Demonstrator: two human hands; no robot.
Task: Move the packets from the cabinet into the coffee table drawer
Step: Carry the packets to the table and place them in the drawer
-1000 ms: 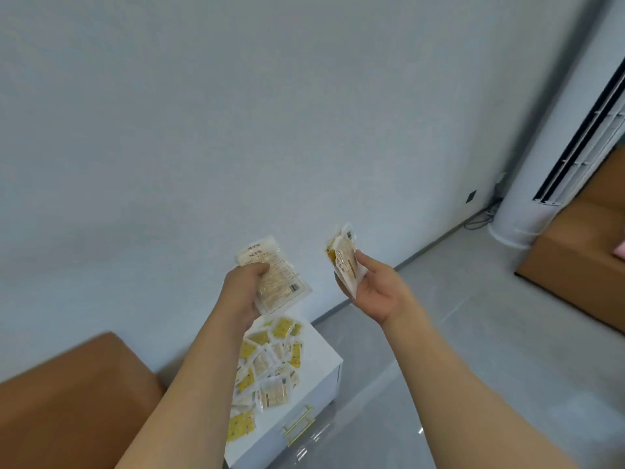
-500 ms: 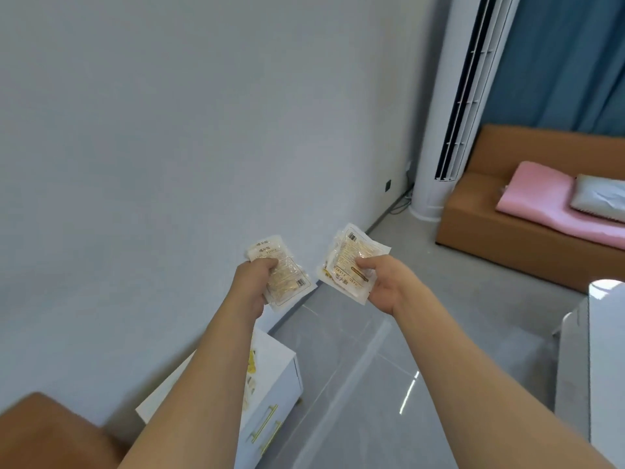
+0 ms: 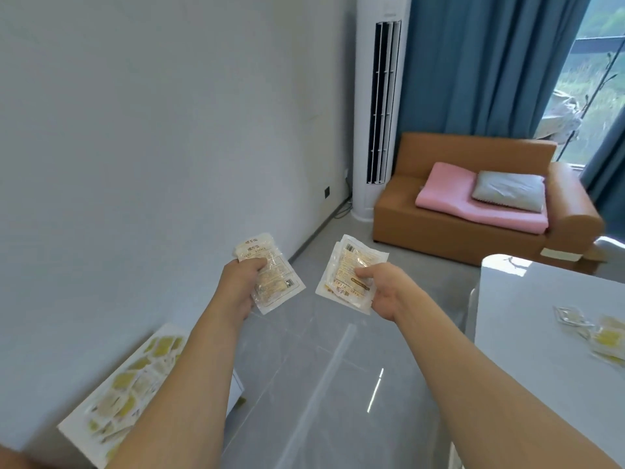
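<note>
My left hand (image 3: pixel 240 286) grips a small stack of clear packets (image 3: pixel 275 279) with pale contents. My right hand (image 3: pixel 384 287) pinches a second stack of packets (image 3: pixel 345 265), thumb on top. Both stacks are held out in front of me above the grey floor. Low on the left, the white cabinet (image 3: pixel 233 394) has several yellow and white packets (image 3: pixel 132 377) spread over its top, partly hidden by my left forearm. At the right edge stands the white coffee table (image 3: pixel 527 326), with a few packets (image 3: pixel 602 336) lying on it. No drawer shows.
A tall white air conditioner (image 3: pixel 380 106) stands in the corner. Beside it is a brown sofa (image 3: pixel 439 228) with a pink cushion (image 3: pixel 473 198) and a grey pillow (image 3: pixel 507 189). Blue curtains (image 3: pixel 490 62) hang behind. Glossy grey floor lies between cabinet and table.
My view has swung right, away from the cabinet: the sofa, curtains and coffee table have come into sight. Both hands keep their packets and stay out in front.
</note>
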